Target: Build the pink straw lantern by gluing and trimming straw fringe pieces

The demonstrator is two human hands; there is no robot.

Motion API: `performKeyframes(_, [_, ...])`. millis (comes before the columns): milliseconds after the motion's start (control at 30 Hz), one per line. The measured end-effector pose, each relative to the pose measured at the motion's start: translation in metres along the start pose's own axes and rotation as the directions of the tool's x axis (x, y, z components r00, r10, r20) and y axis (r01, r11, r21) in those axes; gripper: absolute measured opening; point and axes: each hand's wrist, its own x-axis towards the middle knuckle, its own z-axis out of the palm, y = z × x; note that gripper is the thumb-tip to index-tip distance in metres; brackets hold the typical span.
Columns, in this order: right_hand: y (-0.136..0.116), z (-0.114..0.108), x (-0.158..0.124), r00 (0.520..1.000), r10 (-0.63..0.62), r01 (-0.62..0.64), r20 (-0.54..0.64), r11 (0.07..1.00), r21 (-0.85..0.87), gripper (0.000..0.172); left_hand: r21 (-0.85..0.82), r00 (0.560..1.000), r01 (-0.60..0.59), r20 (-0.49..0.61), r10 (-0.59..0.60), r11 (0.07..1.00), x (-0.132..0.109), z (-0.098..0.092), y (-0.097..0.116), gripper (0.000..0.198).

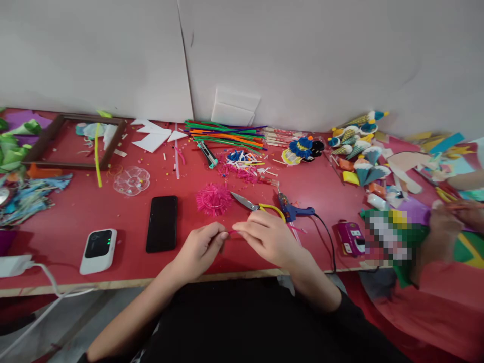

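Observation:
A thin pink strand point(233, 232) is stretched between both hands, just over the near edge of the table. One end is pinched by my left hand point(200, 250), thumb against the fingers. My right hand point(269, 238) closes its fingertips on the other end. Behind them lies a frilly pink pom-pom-like piece point(214, 199). Scissors point(246, 201) with yellow handles point left beyond my right hand, which partly hides the handles. A blue glue gun point(298, 210) lies to the right of the scissors.
A black phone point(162, 224) and a white device point(98, 252) lie left. Coloured stems point(227, 135), a green cutter point(207, 154) and pink scraps lie behind. A purple socket box point(351, 238) with a cord stands right, near another person's hands point(440, 232). The wooden frame point(45, 136) is far left.

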Motion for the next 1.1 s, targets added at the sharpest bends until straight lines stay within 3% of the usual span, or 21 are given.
performKeyframes(100, [0.006, -0.008, 0.003, 0.999, 0.017, -0.015, 0.046, 0.999, -0.039, 0.022, -0.033, 0.998, 0.043, -0.047, -0.044, 0.999, 0.0, -0.003, -0.004, 0.028])
performKeyframes(233, [0.01, -0.014, 0.01, 0.996, -0.036, 0.036, 0.084, 0.999, 0.0, 0.021, -0.024, 0.992, 0.003, -0.127, -0.007, 1.0, 0.003, -0.005, -0.01, 0.027])
performKeyframes(400, [0.014, -0.015, 0.018, 0.997, -0.077, 0.076, 0.011, 0.997, 0.009, 0.017, -0.089, 0.998, -0.028, -0.067, 0.022, 0.996, 0.005, -0.01, -0.013, 0.034])
performKeyframes(600, [0.017, -0.014, 0.025, 0.992, -0.084, 0.081, -0.091, 0.996, -0.032, 0.012, -0.378, 0.992, 0.123, 0.023, -0.123, 0.918, 0.009, -0.011, -0.015, 0.039])
performKeyframes(833, [0.021, -0.015, 0.029, 0.991, -0.071, 0.064, -0.113, 0.996, -0.066, 0.012, -0.549, 0.972, 0.236, 0.117, -0.206, 0.802, 0.015, -0.006, -0.01, 0.042])
performKeyframes(1100, [0.021, -0.013, 0.029, 0.985, -0.106, 0.1, -0.139, 0.994, -0.05, 0.006, -0.663, 0.942, 0.32, 0.143, -0.305, 0.677, 0.016, 0.002, -0.011, 0.045])
